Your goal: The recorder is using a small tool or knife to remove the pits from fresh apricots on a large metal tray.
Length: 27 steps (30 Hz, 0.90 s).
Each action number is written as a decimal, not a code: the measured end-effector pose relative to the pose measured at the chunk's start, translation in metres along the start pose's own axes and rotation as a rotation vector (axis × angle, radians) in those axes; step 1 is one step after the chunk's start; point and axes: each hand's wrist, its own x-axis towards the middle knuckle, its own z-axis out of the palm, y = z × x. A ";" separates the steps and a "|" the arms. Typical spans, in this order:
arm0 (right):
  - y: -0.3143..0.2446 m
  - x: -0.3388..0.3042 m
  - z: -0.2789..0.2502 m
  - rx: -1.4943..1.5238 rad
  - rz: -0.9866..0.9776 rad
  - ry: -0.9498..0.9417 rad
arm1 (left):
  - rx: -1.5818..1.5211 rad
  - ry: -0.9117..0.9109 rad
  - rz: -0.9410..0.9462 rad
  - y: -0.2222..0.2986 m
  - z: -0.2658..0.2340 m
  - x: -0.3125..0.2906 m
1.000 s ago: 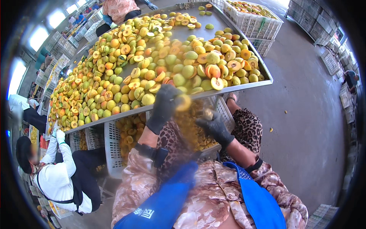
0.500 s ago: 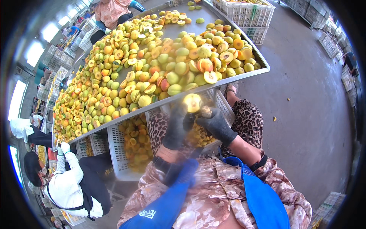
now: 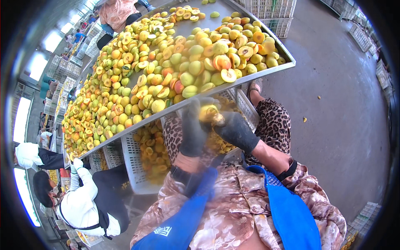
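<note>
My left hand (image 3: 192,127), in a dark glove, is closed round a yellow peach half (image 3: 207,112) just below the table's near edge. Close against that fruit is my right hand (image 3: 238,130), also dark-gloved, with its fingers curled in. A small tan, knobbly thing (image 3: 218,119) shows at the right fingertips; blur hides what it is. Beyond both hands, whole and halved peaches (image 3: 158,106) in yellow, green and red lie heaped on the metal table (image 3: 266,75). Below my hands, a white crate (image 3: 246,107) holds cut yellow pieces.
Another white crate (image 3: 133,171) of halves stands under the table, left of my legs. A person in white (image 3: 81,208) works at the left; a person in a pink top (image 3: 114,14) is across the table. Stacked crates (image 3: 279,27) stand beyond the right corner.
The peach half's cut face, turned up toward me before, is now tilted and partly covered by my fingers. My right fingertips have moved in against it. The whole view has shifted slightly.
</note>
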 end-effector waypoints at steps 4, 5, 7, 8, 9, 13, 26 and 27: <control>0.000 -0.008 0.000 0.019 0.017 -0.033 | 0.095 0.065 -0.005 0.002 0.001 -0.002; 0.001 -0.009 0.000 0.050 0.044 -0.066 | 0.123 0.051 0.015 0.002 0.001 -0.001; 0.003 -0.013 0.001 0.083 0.076 -0.096 | 0.152 0.036 0.029 0.001 -0.001 0.001; 0.006 -0.015 0.002 0.121 0.077 -0.125 | 0.227 0.000 0.090 0.000 -0.002 0.004; 0.008 -0.016 0.004 0.141 0.048 -0.129 | 0.314 -0.037 0.157 -0.001 -0.003 0.006; 0.024 -0.010 0.016 0.140 0.014 -0.060 | 0.278 -0.035 0.163 -0.006 0.000 0.009; 0.034 -0.007 0.018 0.241 -0.052 0.004 | 0.175 -0.012 0.013 -0.010 0.011 0.020; 0.031 -0.007 0.017 0.382 -0.051 -0.013 | 0.202 -0.019 -0.021 -0.008 0.013 0.019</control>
